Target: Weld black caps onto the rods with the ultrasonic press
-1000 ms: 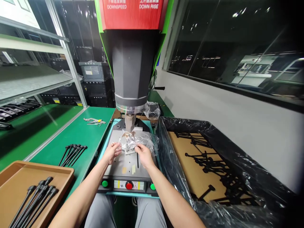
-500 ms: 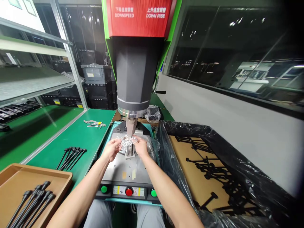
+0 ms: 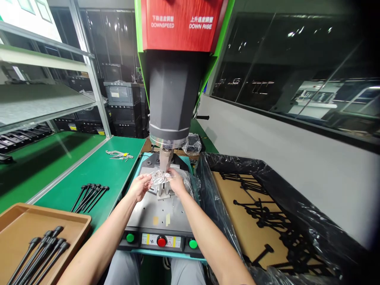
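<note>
1. Over the last second both hands have moved up the machine's plate (image 3: 148,215), in towards the metal fixture (image 3: 164,194). The clear film (image 3: 160,179) is now gathered between them, just below the horn tip (image 3: 165,156).
2. The dark rod that hung below the right hand (image 3: 176,183) has gone from view there, which leaves the front of the fixture exposed. I judge that the handling is now centred at the fixture.
3. The left hand (image 3: 139,187) has thumb and fingers nearly together, pinching the film's near side.
4. The right hand curls its fingers inward beside the horn tip; glare and film hide the fingertips, so I cannot tell what they grip.
5. Little has shifted in the last half second. The black rods (image 3: 89,194) on the green bench (image 3: 111,168) lie as before, so the change is confined to the fixture.
</note>
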### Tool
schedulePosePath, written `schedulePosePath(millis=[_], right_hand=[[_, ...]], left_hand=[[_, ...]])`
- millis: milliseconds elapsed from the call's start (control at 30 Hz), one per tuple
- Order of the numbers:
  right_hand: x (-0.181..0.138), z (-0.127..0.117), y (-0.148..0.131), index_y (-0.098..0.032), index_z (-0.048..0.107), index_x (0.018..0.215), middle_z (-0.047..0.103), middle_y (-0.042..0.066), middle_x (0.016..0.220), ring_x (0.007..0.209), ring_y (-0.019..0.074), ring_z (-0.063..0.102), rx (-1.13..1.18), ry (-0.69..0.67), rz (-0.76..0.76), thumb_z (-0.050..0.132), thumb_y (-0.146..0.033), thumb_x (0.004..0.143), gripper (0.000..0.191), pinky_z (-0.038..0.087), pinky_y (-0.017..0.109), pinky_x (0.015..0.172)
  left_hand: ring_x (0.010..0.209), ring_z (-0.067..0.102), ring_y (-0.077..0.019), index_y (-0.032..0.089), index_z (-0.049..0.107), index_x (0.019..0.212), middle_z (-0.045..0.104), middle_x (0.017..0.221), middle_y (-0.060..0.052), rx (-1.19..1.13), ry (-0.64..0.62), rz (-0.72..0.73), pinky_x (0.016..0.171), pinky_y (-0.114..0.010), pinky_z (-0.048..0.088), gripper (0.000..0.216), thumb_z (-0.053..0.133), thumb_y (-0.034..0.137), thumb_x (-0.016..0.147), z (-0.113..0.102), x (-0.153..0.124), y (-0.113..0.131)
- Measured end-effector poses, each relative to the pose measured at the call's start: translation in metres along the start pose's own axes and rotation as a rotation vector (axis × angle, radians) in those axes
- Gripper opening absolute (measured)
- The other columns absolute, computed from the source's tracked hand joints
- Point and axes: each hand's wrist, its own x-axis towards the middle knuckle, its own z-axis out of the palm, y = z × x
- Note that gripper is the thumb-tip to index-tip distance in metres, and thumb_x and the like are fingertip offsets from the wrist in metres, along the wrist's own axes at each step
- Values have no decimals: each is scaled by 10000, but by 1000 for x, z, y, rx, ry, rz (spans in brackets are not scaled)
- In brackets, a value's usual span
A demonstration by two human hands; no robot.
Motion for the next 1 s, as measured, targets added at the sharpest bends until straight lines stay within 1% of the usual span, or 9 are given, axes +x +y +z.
schedulePosePath(millis=[100, 200, 400, 500, 567, 667, 767, 867, 1000], right_hand=[[2, -3, 4, -203, 716, 813, 680, 66, 1036, 1015, 236, 601, -12, -16, -44, 617, -337, 733, 184, 430, 352, 942], [4, 1, 10, -191, 707, 779, 657, 81, 1034, 1023, 240, 591, -29, 31, -57, 645, -316, 708, 157, 417, 366, 964], [-10, 9, 13, -177, 694, 921, 664, 92, 1045, 1021, 240, 590, -38, 124, -32, 624, -334, 740, 250, 409, 380, 974], [-30, 4, 17, -191, 659, 1095, 680, 83, 1062, 982, 231, 614, 1, 140, 28, 594, -396, 789, 374, 462, 365, 902], [-47, -3, 22, -187, 649, 1124, 695, 81, 1012, 926, 229, 626, 65, 176, 124, 623, -446, 773, 437, 498, 349, 823], [-74, -16, 28, -166, 678, 1049, 704, 77, 922, 825, 220, 630, 162, 198, 260, 707, -481, 693, 476, 517, 321, 705], [-103, -26, 27, -150, 703, 951, 706, 79, 877, 733, 201, 627, 199, 171, 304, 744, -498, 653, 461, 507, 294, 607], [-134, -34, 22, -137, 710, 873, 698, 69, 784, 606, 162, 595, 231, 112, 349, 748, -522, 661, 441, 459, 251, 514], [-169, -44, 19, -128, 708, 811, 687, 69, 722, 530, 131, 551, 204, 53, 389, 731, -526, 699, 414, 423, 230, 481]], left_hand=[[482, 605, -78, 129, 593, 773, 618, 614, 22, 10, 15, -8, 421, -137, 495, 252, 804, 128, 637, -3, 0, -4], [478, 602, -76, 130, 590, 776, 612, 609, 25, 24, 20, -7, 416, -134, 491, 253, 800, 127, 635, -5, -1, -5], [485, 601, -75, 129, 603, 785, 616, 618, 25, 70, 25, 14, 425, -139, 484, 285, 821, 155, 603, -8, -3, -8], [472, 587, -67, 123, 604, 761, 604, 598, 29, 102, 35, 33, 415, -129, 459, 290, 832, 182, 591, -12, -2, -12], [466, 581, -61, 121, 605, 759, 604, 601, 30, 122, 46, 41, 419, -129, 453, 299, 837, 192, 585, -15, -1, -17], [468, 585, -62, 119, 611, 796, 617, 626, 20, 148, 61, 42, 433, -140, 460, 318, 837, 203, 588, -18, -1, -21], [480, 601, -74, 122, 603, 837, 640, 666, -5, 169, 70, 36, 452, -161, 481, 329, 826, 225, 618, -22, -1, -23], [528, 641, -107, 132, 580, 894, 672, 738, -44, 189, 72, 27, 483, -197, 516, 359, 816, 244, 646, -25, -3, -25], [602, 685, -156, 144, 548, 953, 692, 840, -91, 213, 82, 15, 509, -235, 537, 439, 830, 282, 645, -32, -9, -29]])
